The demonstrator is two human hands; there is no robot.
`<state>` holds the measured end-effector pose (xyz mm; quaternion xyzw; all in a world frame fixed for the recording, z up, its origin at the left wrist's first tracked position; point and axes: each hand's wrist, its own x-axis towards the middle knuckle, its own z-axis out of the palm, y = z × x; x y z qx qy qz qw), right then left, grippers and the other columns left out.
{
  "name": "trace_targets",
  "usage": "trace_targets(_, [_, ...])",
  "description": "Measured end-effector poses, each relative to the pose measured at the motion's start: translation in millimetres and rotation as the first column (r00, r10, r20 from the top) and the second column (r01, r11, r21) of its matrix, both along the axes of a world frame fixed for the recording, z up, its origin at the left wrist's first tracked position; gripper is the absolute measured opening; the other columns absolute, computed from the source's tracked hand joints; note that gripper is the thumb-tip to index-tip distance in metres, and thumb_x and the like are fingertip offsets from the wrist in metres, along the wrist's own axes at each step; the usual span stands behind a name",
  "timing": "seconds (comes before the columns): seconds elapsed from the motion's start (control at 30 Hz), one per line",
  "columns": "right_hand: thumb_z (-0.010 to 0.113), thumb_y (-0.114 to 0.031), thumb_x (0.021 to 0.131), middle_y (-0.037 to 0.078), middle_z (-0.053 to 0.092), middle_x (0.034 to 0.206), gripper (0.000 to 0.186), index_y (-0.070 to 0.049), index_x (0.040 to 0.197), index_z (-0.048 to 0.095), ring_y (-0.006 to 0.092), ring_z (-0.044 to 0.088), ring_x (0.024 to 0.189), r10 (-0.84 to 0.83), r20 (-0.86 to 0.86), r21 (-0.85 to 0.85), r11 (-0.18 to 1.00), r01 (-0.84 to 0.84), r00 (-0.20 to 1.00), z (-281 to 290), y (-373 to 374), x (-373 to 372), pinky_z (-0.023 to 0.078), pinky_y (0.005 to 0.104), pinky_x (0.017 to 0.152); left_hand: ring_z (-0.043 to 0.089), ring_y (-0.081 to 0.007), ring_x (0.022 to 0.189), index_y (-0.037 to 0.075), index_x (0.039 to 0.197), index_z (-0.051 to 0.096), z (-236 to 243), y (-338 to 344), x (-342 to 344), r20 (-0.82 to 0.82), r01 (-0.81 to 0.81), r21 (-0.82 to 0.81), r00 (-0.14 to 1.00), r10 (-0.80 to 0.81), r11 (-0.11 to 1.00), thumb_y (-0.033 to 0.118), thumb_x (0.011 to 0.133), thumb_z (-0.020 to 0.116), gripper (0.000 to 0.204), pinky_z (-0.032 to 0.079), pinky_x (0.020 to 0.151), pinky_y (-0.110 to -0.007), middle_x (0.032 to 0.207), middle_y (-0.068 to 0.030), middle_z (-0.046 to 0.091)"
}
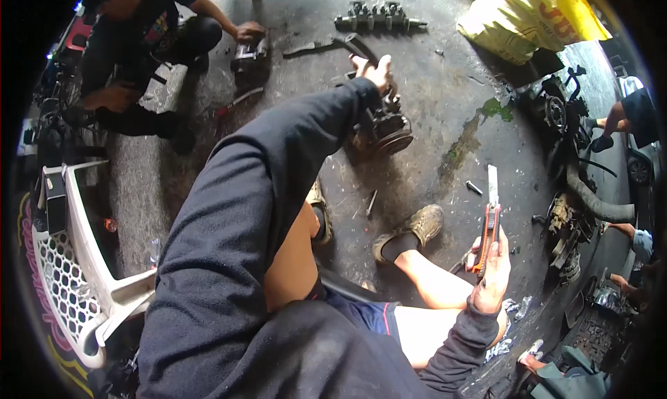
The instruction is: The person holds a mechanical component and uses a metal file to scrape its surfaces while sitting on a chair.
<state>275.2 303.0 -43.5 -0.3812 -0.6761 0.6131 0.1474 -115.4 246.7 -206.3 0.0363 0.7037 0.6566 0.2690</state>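
Observation:
My left hand (pixel 376 76) reaches far forward and is closed around a short black rubber hose (pixel 360 47). Below that hand, a round, dirty metal engine part (pixel 390 129) stands on the floor, partly covered by the hand and sleeve; whether the hose is joined to it cannot be made out. In my right hand (pixel 492 270), raised beside my knee, is an orange and black utility knife (pixel 490 235). Its pale blade (pixel 492 183) is extended and points away from me, touching nothing.
A bolt (pixel 474 188) and a thin metal rod (pixel 372 203) lie near my shoes. Farther off are a ribbed metal assembly (pixel 381 17) and a yellow sack (pixel 531 20). At left, a co-worker's hand (pixel 249 32) touches another metal part (pixel 250 55). A white plastic chair (pixel 97 249) stands nearby. Engine parts (pixel 566 121) line the right.

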Motion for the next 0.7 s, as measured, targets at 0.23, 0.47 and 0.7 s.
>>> trace_targets(0.23, [0.051,-0.042,0.097,0.006,0.055,0.091,0.062,0.001,0.139,0.038,0.0094,0.053,0.064,0.156,-0.053,-0.093,0.983,-0.161,0.986,-3.0,-7.6,-37.2,0.043,0.0213,0.057,0.040,-0.0418,0.127,-0.015,0.138,-0.001,-67.8,59.0,-30.3,-0.387,-0.124,-0.415,0.921,-0.051,0.902,0.055,0.071,0.076,0.124,0.033,0.107,-0.042,0.138,-0.0369,0.027])
trace_targets(0.47, [0.055,-0.045,0.095,0.006,0.057,0.090,0.067,0.001,0.140,0.038,0.0099,0.052,0.065,0.058,-0.053,-0.026,0.998,-0.059,0.997,12.8,-7.2,-37.2,0.043,0.0215,0.057,0.047,-0.0063,0.062,0.007,0.079,0.064,-4.1,89.0,-57.7,-0.463,0.645,-0.039,0.665,-0.586,0.763,0.038,0.071,0.086,0.038,0.038,0.059,-0.024,0.063,0.0042,0.054])
trace_targets(0.7, [0.056,-0.052,0.091,0.009,0.057,0.093,0.077,0.004,0.141,0.035,0.0101,0.052,0.068,0.045,-0.099,-0.048,0.998,-0.050,0.994,32.3,-4.8,-45.8,0.043,0.0221,0.059,0.054,-0.0128,0.059,0.004,0.065,0.065,-1.3,128.3,-19.6,-0.488,0.566,-0.296,0.603,-0.632,0.769,0.057,0.069,0.079,0.055,0.044,0.058,-0.031,0.059,-0.0038,0.058])
